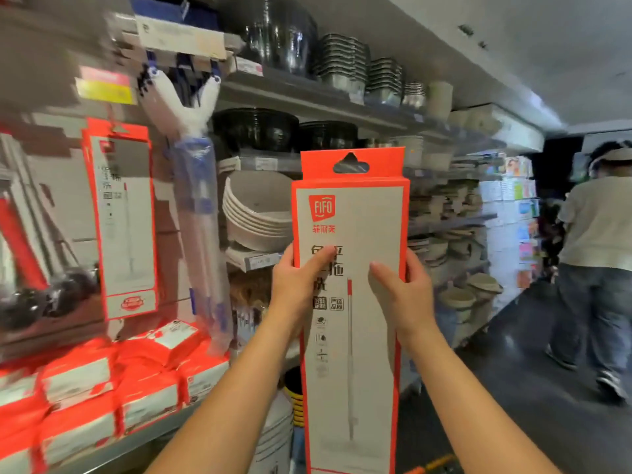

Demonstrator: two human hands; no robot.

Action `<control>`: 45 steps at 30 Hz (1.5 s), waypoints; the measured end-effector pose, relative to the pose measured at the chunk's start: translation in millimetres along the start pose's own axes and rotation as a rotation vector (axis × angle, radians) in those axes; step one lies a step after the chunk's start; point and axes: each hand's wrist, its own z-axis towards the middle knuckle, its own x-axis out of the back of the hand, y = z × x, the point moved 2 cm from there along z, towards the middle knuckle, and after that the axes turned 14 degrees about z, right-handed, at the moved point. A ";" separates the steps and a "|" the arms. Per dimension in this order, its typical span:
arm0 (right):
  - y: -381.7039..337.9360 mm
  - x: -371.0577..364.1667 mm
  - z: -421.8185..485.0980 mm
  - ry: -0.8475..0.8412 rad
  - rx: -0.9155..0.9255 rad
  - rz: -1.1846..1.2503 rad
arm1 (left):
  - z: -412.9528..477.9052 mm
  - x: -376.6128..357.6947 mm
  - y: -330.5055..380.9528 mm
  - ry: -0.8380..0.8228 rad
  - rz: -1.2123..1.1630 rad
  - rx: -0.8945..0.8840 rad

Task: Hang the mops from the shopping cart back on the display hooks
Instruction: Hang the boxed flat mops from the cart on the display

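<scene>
**Boxed mop up in both hands, not yet on a hook**

Head view: you hold the mop box [349, 217], a long orange-and-white carton, upright in front of you in the aisle. It is well apart from the display on your left. Your left grip [294, 285] pinches the box's left edge, thumb laid across the printed front and fingers behind. Your right grip [407, 295] pinches the right edge the same way. Holding it at mid-height on both edges looks meant to keep the carton square and leave its top free. The hang hole [351, 164] in the orange tab sits clear above your hands, ready to be steered onto a peg.

To your left, a matching hung box [124, 217] dangles by its tab from the display. That shows where this one belongs, though the picture is too blurred there to make out a free hook. Beside it hangs a white-and-blue duster [184, 97] in a clear sleeve. Below, more stacked boxes [102, 381] of the same kind lie flat along the front edge of a lower shelf [150, 436].

Straight ahead, behind the carton, the shelves carry pale bowls [256, 213] and dark and metal ones higher up. The aisle is dim, with a dark floor [513, 371], and another person [598, 234] walks away at the right. The shopping cart is not in view.

My judgement: you'll need to turn left and lift the tab to peg height.
</scene>
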 end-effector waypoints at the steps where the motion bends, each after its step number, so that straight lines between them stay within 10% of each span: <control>1: 1.7 -6.8 2.5 -0.031 -0.013 0.032 | -2.6 9.8 -1.0 0.019 0.004 -0.005; 18: 60.9 -160.9 -18.5 -0.325 -0.311 0.335 | -35.2 168.7 5.3 0.486 0.255 -0.021; 45: 196.8 -370.5 60.5 -0.298 -0.260 0.348 | 119.6 379.5 -26.5 0.489 0.431 -0.020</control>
